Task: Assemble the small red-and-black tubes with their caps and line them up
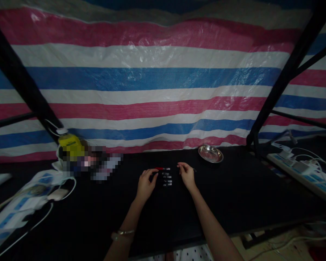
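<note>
Several small, slim pieces with shiny ends lie in a short column on the black table. The top one is a red piece with a silvery end [163,169]; below it are darker pieces, among them a clear-and-silver one [167,184]. My left hand [146,185] rests at their left side, thumb and forefinger apart, the forefinger's tip at the red piece. Across the column, to the right, my right hand [187,177] has its fingers bent and pressed together; whatever they hold is too small to make out. A small dark bit [195,170] shows just beyond that hand.
A round metal dish [210,154] stands at the back right. Power strips with cables [305,172] lie far right, another strip [21,206] at left. A yellow bottle [70,143] stands back left. Striped sheeting [152,79] hangs behind, between black frame posts [282,76].
</note>
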`<state>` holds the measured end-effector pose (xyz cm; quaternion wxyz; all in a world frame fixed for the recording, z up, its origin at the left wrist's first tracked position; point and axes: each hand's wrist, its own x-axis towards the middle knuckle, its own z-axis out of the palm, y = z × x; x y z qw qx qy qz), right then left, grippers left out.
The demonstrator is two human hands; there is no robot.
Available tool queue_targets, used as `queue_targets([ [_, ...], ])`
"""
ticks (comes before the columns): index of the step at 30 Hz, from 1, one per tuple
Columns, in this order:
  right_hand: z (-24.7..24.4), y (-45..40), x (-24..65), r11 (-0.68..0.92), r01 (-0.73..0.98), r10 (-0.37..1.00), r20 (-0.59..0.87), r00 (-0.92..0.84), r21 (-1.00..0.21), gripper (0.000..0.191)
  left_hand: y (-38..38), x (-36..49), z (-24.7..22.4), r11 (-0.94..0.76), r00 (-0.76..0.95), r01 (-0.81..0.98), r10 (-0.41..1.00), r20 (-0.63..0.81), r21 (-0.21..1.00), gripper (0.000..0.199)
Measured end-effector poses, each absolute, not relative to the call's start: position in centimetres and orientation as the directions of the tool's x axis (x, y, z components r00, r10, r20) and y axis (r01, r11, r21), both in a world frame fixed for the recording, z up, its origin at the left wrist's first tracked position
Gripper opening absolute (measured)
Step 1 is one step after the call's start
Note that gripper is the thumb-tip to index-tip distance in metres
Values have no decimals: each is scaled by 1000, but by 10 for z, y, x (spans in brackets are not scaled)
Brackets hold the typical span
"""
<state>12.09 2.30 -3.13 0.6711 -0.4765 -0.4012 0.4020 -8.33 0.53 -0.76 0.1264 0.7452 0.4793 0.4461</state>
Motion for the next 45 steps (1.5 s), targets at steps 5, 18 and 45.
queue_targets([
  [5, -37, 19, 121, 312, 129, 872, 338, 355, -941, 16, 7, -84, -11, -480, 156, 621, 850, 503, 620, 16],
  [18, -25, 7, 122, 199, 677, 878, 435, 197, -709, 30, 9, -85, -19, -378, 152, 683, 911, 384, 625, 22],
  [45, -17, 1, 110, 322, 790, 902, 422, -90, -521, 30, 7, -85, -17, -418, 219, 688, 899, 379, 593, 25],
])
